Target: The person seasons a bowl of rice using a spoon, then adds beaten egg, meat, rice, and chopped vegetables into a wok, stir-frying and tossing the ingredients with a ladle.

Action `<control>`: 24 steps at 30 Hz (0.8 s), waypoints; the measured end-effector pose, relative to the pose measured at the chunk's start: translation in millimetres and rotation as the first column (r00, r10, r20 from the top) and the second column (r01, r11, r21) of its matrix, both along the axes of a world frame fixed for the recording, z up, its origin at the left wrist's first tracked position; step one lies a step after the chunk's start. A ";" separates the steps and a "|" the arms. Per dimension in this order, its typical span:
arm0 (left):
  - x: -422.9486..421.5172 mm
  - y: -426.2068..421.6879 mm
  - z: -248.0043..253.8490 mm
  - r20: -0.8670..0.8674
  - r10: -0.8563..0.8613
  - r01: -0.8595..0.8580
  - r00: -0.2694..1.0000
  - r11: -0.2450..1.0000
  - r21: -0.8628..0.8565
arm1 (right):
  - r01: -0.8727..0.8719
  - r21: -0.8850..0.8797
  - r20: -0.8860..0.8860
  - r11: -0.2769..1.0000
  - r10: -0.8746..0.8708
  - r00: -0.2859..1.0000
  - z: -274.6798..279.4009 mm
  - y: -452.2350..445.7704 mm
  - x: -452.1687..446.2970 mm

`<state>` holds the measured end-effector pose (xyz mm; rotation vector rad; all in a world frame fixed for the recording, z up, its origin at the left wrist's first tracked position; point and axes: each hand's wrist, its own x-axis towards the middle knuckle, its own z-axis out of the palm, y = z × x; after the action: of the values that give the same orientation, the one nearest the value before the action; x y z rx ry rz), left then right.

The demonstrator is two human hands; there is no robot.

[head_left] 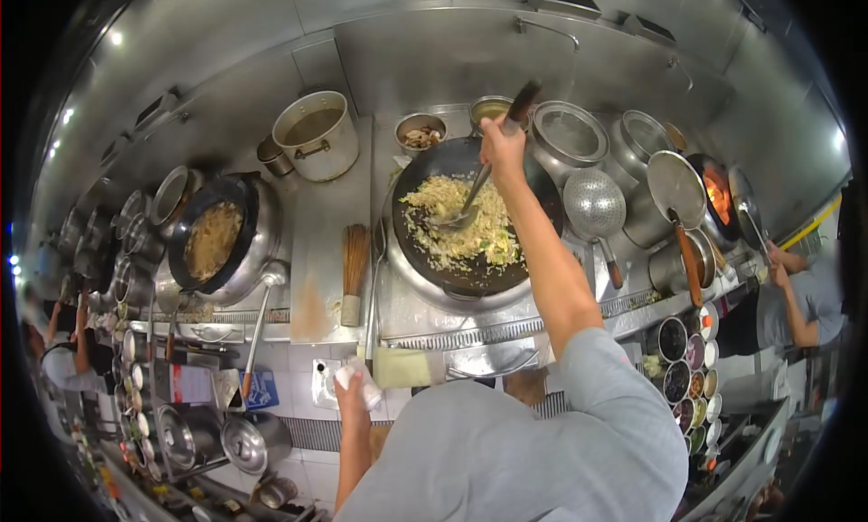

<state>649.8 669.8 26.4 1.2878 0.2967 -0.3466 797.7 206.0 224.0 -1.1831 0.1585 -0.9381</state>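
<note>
A large black wok (420, 174) holds fried rice (466, 219) with yellow and green bits in it. My right hand (502, 147) grips the dark wooden handle of a metal ladle (466, 216), whose bowl rests in the rice. Low at the counter's front edge, my left hand (354, 391) is closed on a white cloth (363, 384). A folded pale cloth (407, 367) lies on the counter edge just right of that hand. Between the two woks stand a bamboo brush (353, 269) and a long-handled metal utensil (376, 269).
At the left, a second wok (185, 242) holds brownish food. Behind are a large pot (316, 147) and a bowl of pieces (421, 133). A perforated strainer (594, 204) lies right of my wok. Ingredient containers (674, 339) stand lower right. Co-workers (800, 296) are at both sides.
</note>
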 end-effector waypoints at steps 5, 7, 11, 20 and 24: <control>-1.0 12.5 0.9 -0.045 0.056 -0.054 0.997 0.998 0.037 | -0.040 -0.102 0.062 0.994 0.046 0.997 -15.7 -5.1 20.0; 4.6 5.8 11.7 -0.041 0.062 -0.061 0.997 0.998 0.026 | -0.053 -0.101 -0.088 0.993 0.044 0.995 -7.9 -8.1 29.6; 11.4 -0.1 6.1 0.057 0.051 -0.052 0.997 0.998 0.031 | 0.124 -0.107 0.190 0.987 -0.102 0.976 1.5 -4.2 14.2; 37.4 -108.7 14.6 -0.266 -0.349 0.229 0.899 0.890 -0.394 | 0.167 -0.444 -0.172 0.880 -0.267 0.948 -61.1 -25.5 24.4; 71.1 -193.1 -0.8 -0.282 -0.473 0.265 0.835 0.794 -0.547 | 0.221 -0.468 -0.047 0.856 -0.273 0.961 4.1 -9.2 -29.3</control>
<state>720.9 476.7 25.6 0.7475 0.2739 -0.9851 768.5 196.8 228.0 -1.6866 0.1883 -1.1765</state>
